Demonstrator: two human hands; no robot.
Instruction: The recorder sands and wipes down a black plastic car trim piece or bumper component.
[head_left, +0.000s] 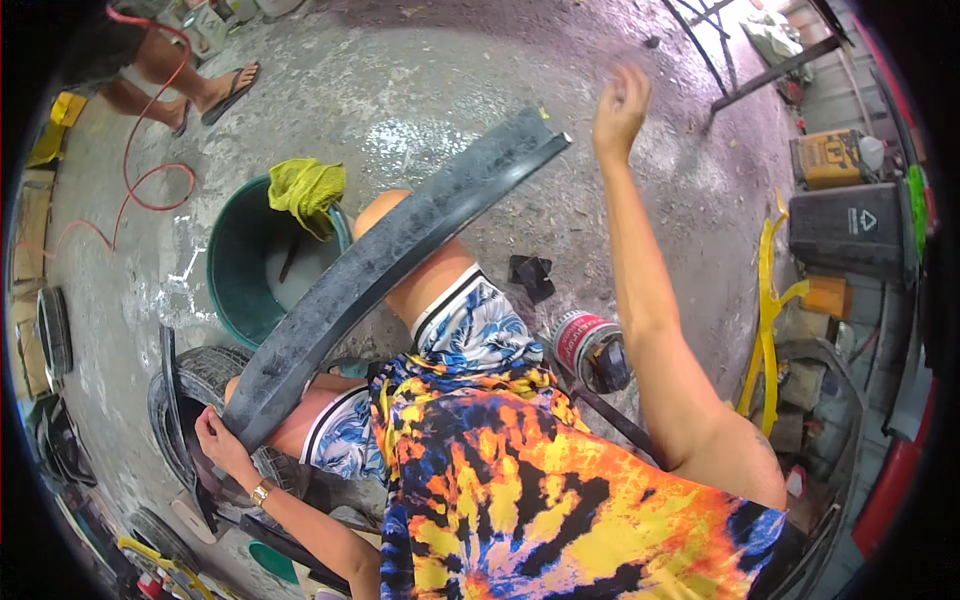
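A long, curved dark grey trim panel (365, 262), scuffed and dusty on its face, lies slantwise across my knees. Its far end points up and to the right; the near end rests by my left thigh. There my left hand (222, 442) grips the panel's lower end, the fingers partly hidden. My right hand (622, 112) is raised beyond the far end of the panel, apart from it. Motion smears its fingers, and I cannot make out anything in them.
A green bucket (228, 270) with a yellow-green cloth (306, 192) on its rim stands left of the panel. Nearby are a tyre (205, 375), a tin (584, 340) and a black scrap (531, 277). A red hose (128, 190) curls near another person's feet (228, 95). A black bin (845, 230) stands right.
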